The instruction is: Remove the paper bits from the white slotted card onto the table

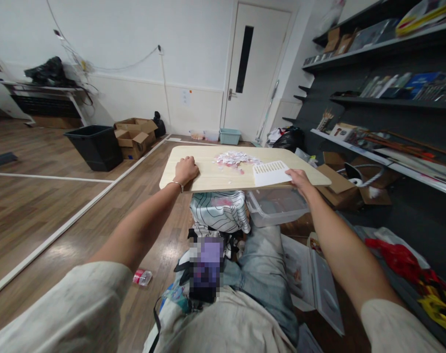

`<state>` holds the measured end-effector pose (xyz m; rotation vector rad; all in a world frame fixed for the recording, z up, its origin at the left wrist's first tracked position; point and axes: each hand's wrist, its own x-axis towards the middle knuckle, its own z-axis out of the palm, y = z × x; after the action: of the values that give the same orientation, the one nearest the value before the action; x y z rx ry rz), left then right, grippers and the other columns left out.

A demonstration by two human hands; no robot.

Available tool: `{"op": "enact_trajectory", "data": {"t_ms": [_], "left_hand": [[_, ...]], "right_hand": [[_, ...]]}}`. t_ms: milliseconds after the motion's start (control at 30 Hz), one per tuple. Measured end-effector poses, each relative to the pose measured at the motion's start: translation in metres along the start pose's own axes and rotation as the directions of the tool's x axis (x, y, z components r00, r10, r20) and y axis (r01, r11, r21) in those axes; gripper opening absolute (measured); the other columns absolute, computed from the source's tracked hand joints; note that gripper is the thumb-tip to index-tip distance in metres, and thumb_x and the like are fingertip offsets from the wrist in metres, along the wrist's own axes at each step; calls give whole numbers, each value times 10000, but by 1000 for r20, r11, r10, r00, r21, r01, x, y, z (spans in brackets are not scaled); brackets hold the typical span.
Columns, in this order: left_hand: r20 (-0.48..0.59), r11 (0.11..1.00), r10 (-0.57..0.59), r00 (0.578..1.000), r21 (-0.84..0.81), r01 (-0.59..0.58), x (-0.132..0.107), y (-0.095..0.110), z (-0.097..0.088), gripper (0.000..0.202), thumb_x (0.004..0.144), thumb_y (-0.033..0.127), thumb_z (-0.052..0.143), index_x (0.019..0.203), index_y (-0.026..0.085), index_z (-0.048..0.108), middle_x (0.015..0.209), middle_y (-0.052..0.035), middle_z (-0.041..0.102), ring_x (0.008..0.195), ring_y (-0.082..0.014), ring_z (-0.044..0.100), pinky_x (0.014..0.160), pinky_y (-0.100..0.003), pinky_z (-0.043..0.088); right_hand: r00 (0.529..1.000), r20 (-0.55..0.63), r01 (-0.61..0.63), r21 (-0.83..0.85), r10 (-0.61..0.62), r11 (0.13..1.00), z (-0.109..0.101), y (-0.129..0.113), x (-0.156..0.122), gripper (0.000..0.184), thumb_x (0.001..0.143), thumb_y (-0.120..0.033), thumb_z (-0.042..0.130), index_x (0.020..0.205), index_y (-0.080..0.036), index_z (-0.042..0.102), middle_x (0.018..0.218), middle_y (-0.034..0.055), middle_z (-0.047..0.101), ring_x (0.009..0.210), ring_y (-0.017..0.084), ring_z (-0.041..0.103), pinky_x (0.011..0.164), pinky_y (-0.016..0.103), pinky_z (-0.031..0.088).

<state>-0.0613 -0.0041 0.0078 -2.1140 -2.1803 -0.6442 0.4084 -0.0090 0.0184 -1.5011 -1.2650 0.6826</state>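
A pale wooden board [208,184] lies level in front of me, above a cloth-covered support. On its middle is a loose heap of white and pink paper-like scraps [235,158], with a few pieces strewn nearer me. My left hand [186,169] rests on the board's left part, its fingers curled under; whatever may be inside them is hidden. At the right front edge, my right hand [299,179] is closed on the corner of a white card with a row of slots [270,173]. The card lies flat on the board, just right of the scraps.
Below the board are a patterned cloth [221,213] and a clear plastic bin [274,208]. A phone-like purple object [207,264], pixelated, is near my lap. A bottle [142,277] lies on the floor. Loaded shelves [384,100] line the right; a black bin [96,147] stands left.
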Motion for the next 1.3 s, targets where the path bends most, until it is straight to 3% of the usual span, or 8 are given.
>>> {"op": "enact_trajectory", "data": {"t_ms": [167, 267, 433, 533, 633, 767, 1000, 1300], "left_hand": [[5, 974, -31, 1000, -223, 31, 3, -3, -5, 295, 846, 229, 551, 1091, 141, 690, 1194, -193, 699, 1125, -317, 624, 959, -418, 483], [-102, 829, -100, 990, -559, 26, -19, -7, -27, 270, 883, 294, 519, 1062, 155, 666, 1117, -126, 719, 1043, -244, 650, 939, -364, 512], [-264, 714, -123, 957, -693, -99, -161, -10, -79, 349, 936, 539, 483, 1044, 247, 640, 1061, -59, 713, 1058, -243, 653, 933, -374, 534], [91, 810, -20, 996, -582, 70, -257, -11, -74, 424, 892, 673, 511, 950, 277, 652, 959, -63, 725, 947, -265, 665, 872, -392, 544], [509, 819, 48, 859, -513, 258, -307, -16, -34, 597, 796, 746, 588, 1104, 241, 666, 982, -83, 744, 876, -271, 688, 791, -384, 544], [677, 788, 211, 705, -545, 287, -314, -20, 18, 643, 777, 735, 636, 1134, 202, 669, 1042, -90, 751, 924, -265, 685, 810, -358, 530], [636, 887, 164, 754, -430, 170, -297, -13, 38, 478, 878, 670, 511, 891, 209, 639, 860, -65, 724, 806, -243, 670, 730, -337, 475], [546, 837, 142, 826, -511, 194, -266, -24, -5, 625, 945, 746, 331, 872, 216, 656, 775, -53, 694, 707, -222, 652, 621, -300, 437]], "right_hand": [[999, 42, -33, 22, 32, 999, -5, -1, -2, 136, 686, -281, 673, 679, -178, 584, 574, -17, 545, 517, 103, 442, 388, 176, 263], [999, 28, -43, 77, 41, 996, -6, -1, -2, 149, 678, -270, 689, 688, -185, 568, 578, -24, 541, 495, 94, 427, 379, 172, 266], [999, 3, -44, 149, 44, 988, -2, -2, -1, 131, 698, -231, 678, 666, -179, 562, 565, -30, 506, 458, 65, 357, 360, 162, 231], [999, -21, -38, 182, 43, 982, 0, -2, 1, 132, 706, -217, 681, 663, -177, 563, 568, -27, 508, 457, 63, 357, 360, 161, 238], [999, -33, -35, 190, 42, 981, 2, -1, 3, 121, 708, -219, 682, 671, -174, 576, 567, -27, 512, 458, 63, 360, 353, 158, 236], [998, -63, -18, 195, 30, 981, 2, 2, 5, 139, 713, -225, 688, 662, -176, 569, 558, -31, 504, 454, 63, 366, 338, 153, 230], [996, -71, -42, 227, 59, 973, 2, 3, 7, 118, 731, -194, 678, 668, -163, 584, 564, -22, 521, 459, 65, 386, 327, 138, 236], [995, -60, -52, 405, 84, 913, -2, -2, 8, 135, 774, -229, 721, 789, -181, 596, 645, -35, 599, 461, 57, 433, 391, 136, 347]]}}
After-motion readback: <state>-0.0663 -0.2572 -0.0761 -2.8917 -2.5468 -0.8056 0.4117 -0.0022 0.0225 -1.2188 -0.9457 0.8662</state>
